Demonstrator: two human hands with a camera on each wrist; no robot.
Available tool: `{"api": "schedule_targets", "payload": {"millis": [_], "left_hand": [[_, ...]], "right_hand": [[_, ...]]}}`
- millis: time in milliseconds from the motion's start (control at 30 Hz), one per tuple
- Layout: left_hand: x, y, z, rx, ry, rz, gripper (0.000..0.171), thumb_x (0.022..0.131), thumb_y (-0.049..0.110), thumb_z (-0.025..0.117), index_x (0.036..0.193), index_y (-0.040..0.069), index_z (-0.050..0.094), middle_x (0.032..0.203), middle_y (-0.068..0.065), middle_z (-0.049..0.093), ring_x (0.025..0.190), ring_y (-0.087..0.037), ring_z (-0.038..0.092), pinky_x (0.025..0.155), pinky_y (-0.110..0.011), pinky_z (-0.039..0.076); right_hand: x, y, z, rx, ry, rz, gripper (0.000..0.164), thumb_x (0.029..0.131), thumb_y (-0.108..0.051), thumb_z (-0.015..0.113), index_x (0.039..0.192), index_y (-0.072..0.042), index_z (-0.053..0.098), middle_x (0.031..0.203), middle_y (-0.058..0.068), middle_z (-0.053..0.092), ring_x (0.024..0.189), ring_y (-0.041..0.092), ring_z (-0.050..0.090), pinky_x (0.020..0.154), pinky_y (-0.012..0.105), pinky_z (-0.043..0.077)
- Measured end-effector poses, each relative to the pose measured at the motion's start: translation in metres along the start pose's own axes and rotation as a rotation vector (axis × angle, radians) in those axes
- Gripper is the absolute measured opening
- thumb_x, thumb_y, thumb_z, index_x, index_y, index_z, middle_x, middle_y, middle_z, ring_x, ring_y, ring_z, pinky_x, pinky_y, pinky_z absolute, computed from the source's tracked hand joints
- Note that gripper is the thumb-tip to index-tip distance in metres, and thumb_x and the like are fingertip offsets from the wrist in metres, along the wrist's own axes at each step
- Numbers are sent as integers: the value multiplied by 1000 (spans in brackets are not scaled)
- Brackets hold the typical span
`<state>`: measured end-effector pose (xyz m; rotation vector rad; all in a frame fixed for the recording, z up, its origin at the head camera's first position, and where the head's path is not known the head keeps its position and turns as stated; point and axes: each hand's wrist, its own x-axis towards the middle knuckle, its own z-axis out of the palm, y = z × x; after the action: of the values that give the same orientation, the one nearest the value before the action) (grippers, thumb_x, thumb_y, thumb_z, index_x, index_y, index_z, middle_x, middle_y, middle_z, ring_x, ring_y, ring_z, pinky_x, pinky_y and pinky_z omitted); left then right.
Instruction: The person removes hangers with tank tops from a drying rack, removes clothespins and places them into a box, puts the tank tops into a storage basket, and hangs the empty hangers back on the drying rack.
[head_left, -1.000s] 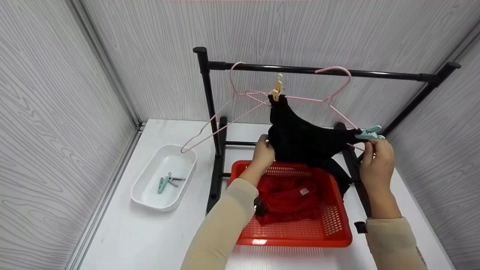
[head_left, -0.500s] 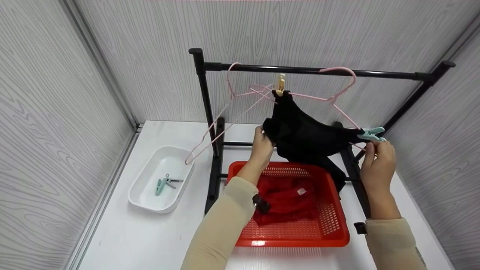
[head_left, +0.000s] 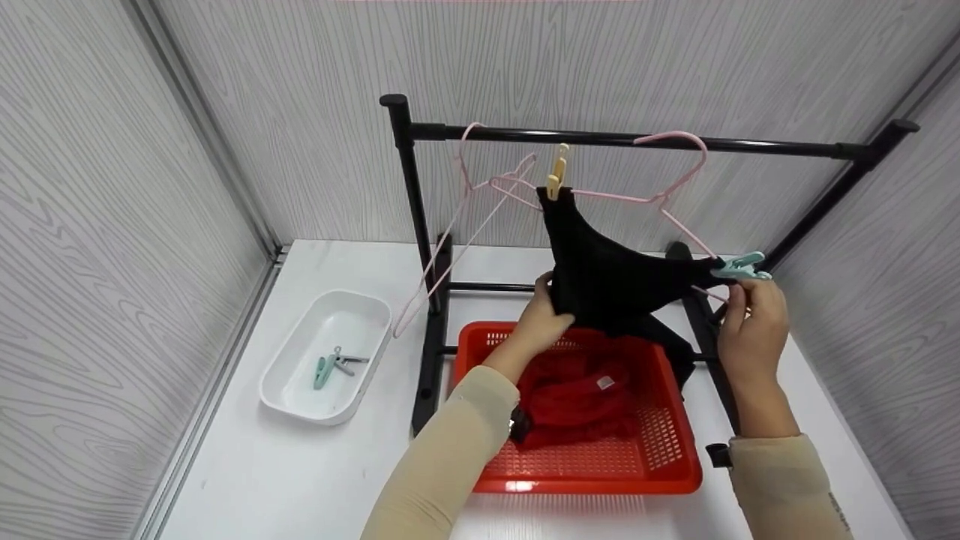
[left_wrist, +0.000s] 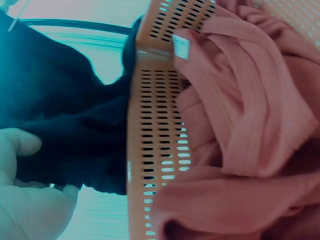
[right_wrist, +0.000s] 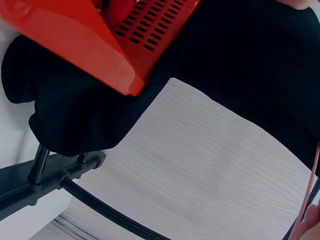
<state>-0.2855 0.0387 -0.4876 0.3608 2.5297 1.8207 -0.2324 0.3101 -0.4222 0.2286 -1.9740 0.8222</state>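
Note:
A black garment (head_left: 607, 277) hangs from a pink hanger (head_left: 681, 176); its kind is unclear. A yellow clothespin (head_left: 557, 172) clips its upper left corner, a teal clothespin (head_left: 741, 266) its right corner. My left hand (head_left: 544, 319) grips the garment's left edge; in the left wrist view the thumb (left_wrist: 24, 142) lies on the black cloth, fingers mostly hidden behind. Just below the teal clothespin my right hand (head_left: 754, 326) pinches the hanger's end by the garment's corner. In the right wrist view its fingertips (right_wrist: 311, 220) show beside the pink wire.
A black rack (head_left: 510, 135) carries the hanger and a second pink hanger (head_left: 450, 225) at left. Below stands a red basket (head_left: 585, 484) with red clothing (head_left: 577, 409). At left, a white tray (head_left: 281, 367) holds a teal clothespin (head_left: 324, 371) and a grey one (head_left: 351, 362).
My left hand rose with the garment's left edge, then came down and right, so the cloth there hangs straighter. The left hanger swung. My right hand stayed nearly still.

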Motion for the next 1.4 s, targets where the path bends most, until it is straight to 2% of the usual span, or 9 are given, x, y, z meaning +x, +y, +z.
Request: {"api": "schedule_targets", "payload": {"millis": [100,233,367,500,700,933,1000,1167,1400], "left_hand": [[0,-6,2,142,-1,43,58,80,3,65,135,-7,50,127,-20,63,118,-28,60,102,-36,46],[0,-13,5,351,16,42,27,82,9,74,106,-2,71,102,-15,72,102,-29,65,91,-37,52],[0,-17,7,488,60,-16,27,87,12,74,111,2,73,106,-16,70,107,-34,62,93,-43,50],[3,-16,7,456,102,-78,32,94,8,64,125,0,63,115,-19,68,111,-38,63,93,-46,51],[8,-13,3,210,136,-155,29,98,2,48,125,-7,48,119,-27,64,116,-37,62,98,-44,49],[15,-5,8,-566,169,-240,38,102,-3,35,139,-9,31,142,-28,41,122,-38,54,91,-43,55],[17,-1,11,-710,179,-234,40,103,-3,35,142,-6,29,143,-26,41,123,-34,53,93,-42,54],[21,9,15,-901,180,-184,38,102,-6,36,139,-3,32,135,-22,48,111,-25,53,100,-41,49],[24,23,15,-1058,146,-128,35,103,-4,41,138,-2,39,114,-6,58,104,-18,57,108,-43,43]], "right_hand": [[1,1,0,4,4,4,17,99,-2,56,87,10,57,80,23,51,78,32,45,77,36,33],[2,1,-1,2,7,11,16,98,-1,57,87,10,57,81,22,52,78,31,46,77,34,33],[1,0,0,-4,-5,9,15,98,0,57,88,10,57,80,22,52,78,30,46,76,36,33],[-1,-1,2,-2,-4,10,14,97,0,58,87,10,57,80,21,52,77,31,46,76,39,33],[-3,-1,5,-7,10,22,13,96,1,59,85,9,58,79,21,53,77,29,46,75,39,33],[-4,-2,6,-19,2,19,11,96,2,60,88,9,60,77,21,52,76,29,47,74,39,35],[-4,-2,5,-19,7,14,11,96,1,60,88,9,60,77,21,52,76,30,46,74,40,34],[-5,-2,4,-17,22,16,13,96,1,60,85,8,59,77,21,52,76,30,47,75,38,35],[-6,0,2,-23,38,24,13,95,1,59,84,8,59,78,22,55,77,32,49,76,36,35]]}}
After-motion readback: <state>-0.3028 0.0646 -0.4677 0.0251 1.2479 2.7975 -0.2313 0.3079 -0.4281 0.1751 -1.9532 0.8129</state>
